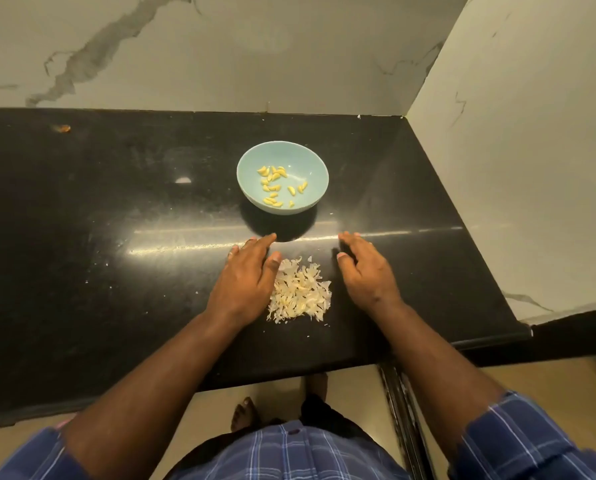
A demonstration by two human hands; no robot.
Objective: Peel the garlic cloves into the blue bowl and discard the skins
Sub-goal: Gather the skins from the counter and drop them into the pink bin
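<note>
Skins (pixel 300 293) heaped near the counter (pixel 81 237) edge, between 2 hands apparently set to gather them for discard: left hand (pixel 242 279) flat, fingers straight and together, touching the heap; right hand (pixel 364 268) slightly cupped, just beside it; beyond, bowl (pixel 310 161) holds peeled cloves (pixel 276 186).

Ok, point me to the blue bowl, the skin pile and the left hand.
blue bowl (pixel 315 168): head view, bare inner wall.
skin pile (pixel 300 294): head view, centre of heap.
left hand (pixel 246 275): head view, back of hand.

Dim warm light, countertop (pixel 116 237) glare, wide-angle distortion
</note>
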